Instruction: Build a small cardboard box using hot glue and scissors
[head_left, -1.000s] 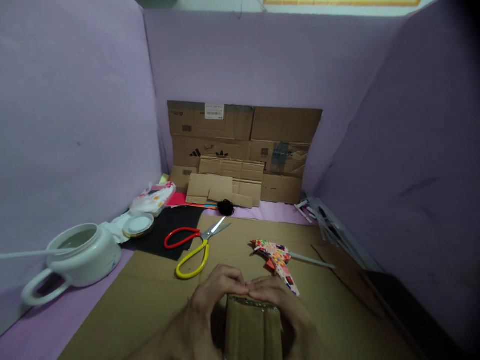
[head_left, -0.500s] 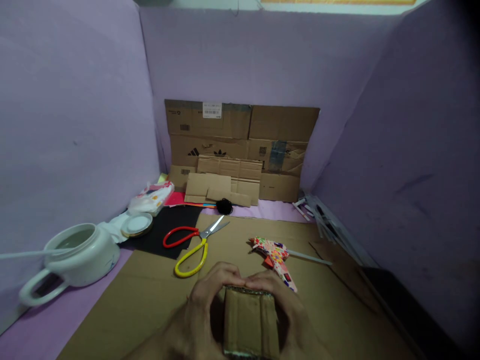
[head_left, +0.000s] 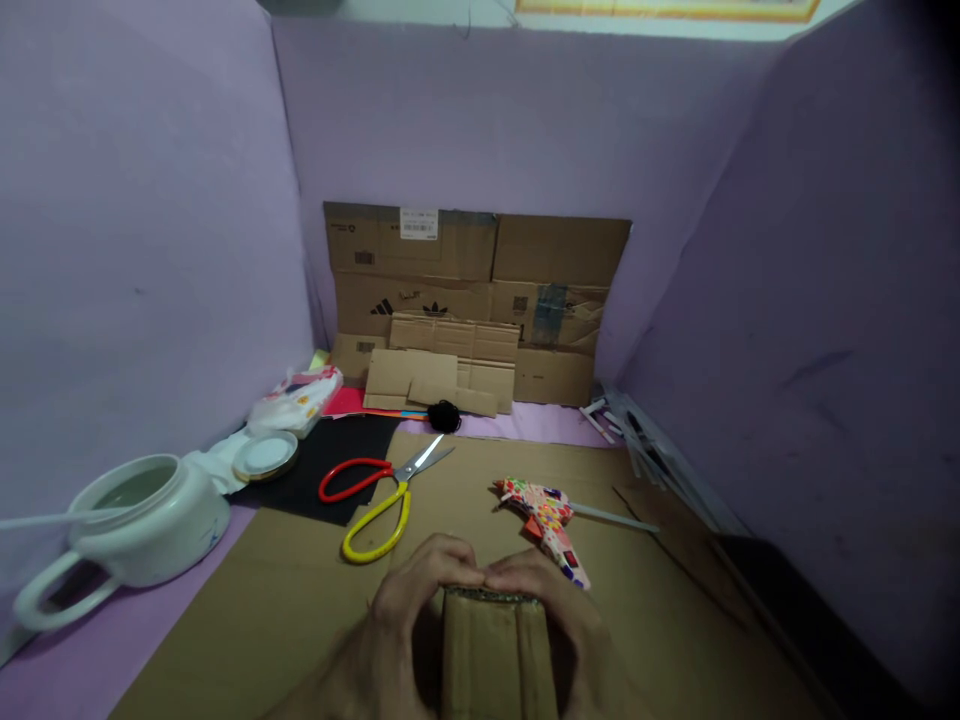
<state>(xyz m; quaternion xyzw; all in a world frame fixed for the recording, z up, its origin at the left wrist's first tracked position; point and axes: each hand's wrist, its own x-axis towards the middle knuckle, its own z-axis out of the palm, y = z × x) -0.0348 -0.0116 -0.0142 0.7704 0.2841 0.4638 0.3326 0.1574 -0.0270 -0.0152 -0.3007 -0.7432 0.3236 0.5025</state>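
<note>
A small block of brown cardboard (head_left: 496, 655) is at the bottom centre, with a ridged, rough far edge; its near end is cut off by the frame. My left hand (head_left: 409, 620) curls around its left side and my right hand (head_left: 566, 615) around its right. The fingertips of both meet at the far edge. Just beyond my right hand lies a flower-patterned glue gun (head_left: 546, 515) with a clear stick in its back. Scissors (head_left: 405, 490) with one red and one yellow handle rest open beyond my left hand.
Under everything lies a cardboard sheet (head_left: 285, 590). A white pot (head_left: 169, 525) and a round lid (head_left: 265, 455) stand left, near black paper (head_left: 330, 455). Cardboard pieces (head_left: 420, 375) lean at the back behind black yarn (head_left: 445, 416). Clear sticks (head_left: 649, 450) lie right.
The cardboard block and both hands sit slightly lower in view, and less of the block's near end shows. The whole scene has shifted a little left and down. The grip looks the same.
</note>
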